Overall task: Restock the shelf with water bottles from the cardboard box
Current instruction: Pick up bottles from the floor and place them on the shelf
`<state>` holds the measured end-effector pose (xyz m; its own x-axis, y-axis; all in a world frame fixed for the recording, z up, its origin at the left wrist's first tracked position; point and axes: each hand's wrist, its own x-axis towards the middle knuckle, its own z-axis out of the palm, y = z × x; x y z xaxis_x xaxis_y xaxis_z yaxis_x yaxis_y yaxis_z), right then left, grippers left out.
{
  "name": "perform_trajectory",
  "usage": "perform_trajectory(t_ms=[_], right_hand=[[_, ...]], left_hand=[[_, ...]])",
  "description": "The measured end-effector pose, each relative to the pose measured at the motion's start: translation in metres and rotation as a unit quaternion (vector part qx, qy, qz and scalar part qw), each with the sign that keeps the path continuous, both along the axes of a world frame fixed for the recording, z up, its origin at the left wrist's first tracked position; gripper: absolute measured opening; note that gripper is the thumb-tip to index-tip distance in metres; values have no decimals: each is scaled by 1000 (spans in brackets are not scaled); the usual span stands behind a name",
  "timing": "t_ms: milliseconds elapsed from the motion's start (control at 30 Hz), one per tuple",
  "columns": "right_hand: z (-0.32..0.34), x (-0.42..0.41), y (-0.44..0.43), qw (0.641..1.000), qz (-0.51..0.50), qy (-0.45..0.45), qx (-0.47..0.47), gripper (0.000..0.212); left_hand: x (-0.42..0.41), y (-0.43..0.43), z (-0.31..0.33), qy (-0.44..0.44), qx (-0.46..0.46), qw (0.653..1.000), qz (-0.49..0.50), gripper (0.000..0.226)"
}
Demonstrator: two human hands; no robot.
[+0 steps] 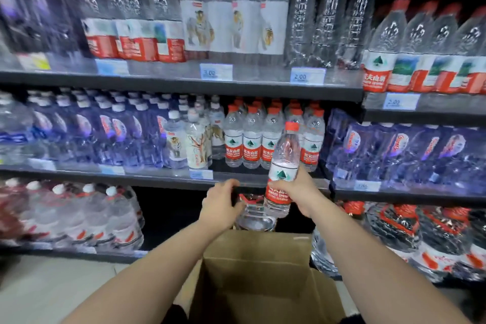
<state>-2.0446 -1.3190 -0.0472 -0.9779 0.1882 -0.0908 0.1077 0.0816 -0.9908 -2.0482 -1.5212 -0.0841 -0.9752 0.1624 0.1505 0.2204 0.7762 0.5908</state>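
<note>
Your right hand [294,189] is closed around the lower half of a red-capped water bottle [282,171], fingers wrapped over its red label. The bottle is upright, tilted slightly, and held in front of the edge of the middle shelf [163,179], just below the row of matching red-labelled bottles [252,139] standing on that shelf.

Your left hand [221,202] is curled with fingers bent at the shelf's front edge, beside a large clear jug [253,214] on the level below. Whether it grips the edge or only rests there cannot be told.

The cardboard box [263,284] sits open on the floor between your forearms, directly beneath both hands. No bottles are visible in the part of its interior that shows.

Frame is motion-blurred toward the left side.
</note>
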Motion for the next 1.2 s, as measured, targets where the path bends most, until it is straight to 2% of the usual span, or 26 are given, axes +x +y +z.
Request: perform_trajectory(t_ms=[100, 400, 533, 700, 833, 967, 1100, 1200], right_hand=[[10, -27, -25, 1000, 2, 14, 19, 59], [23, -117, -68, 992, 17, 32, 120, 61], [14, -148, -79, 989, 16, 46, 139, 56], [-20, -163, -90, 988, 20, 33, 152, 62], [-31, -166, -85, 987, 30, 14, 159, 59], [-28, -169, -83, 975, 39, 18, 218, 64], [-26, -166, -89, 964, 4, 44, 264, 57], [-29, -155, -98, 959, -58, 60, 270, 60]], left_hand=[[-28, -31, 8, 3, -126, 992, 4, 46], [-97, -42, 26, 51, -233, 971, 0, 36], [-114, -48, 8, 55, -240, 969, 8, 34], [-121, -54, -17, 39, -280, 959, 17, 35], [-124, -57, -24, 32, -270, 962, 21, 36], [-122, -60, -25, 32, -254, 966, 26, 37], [-117, -61, -24, 29, -246, 969, 28, 35], [-110, -66, -19, 31, -247, 968, 37, 35]])
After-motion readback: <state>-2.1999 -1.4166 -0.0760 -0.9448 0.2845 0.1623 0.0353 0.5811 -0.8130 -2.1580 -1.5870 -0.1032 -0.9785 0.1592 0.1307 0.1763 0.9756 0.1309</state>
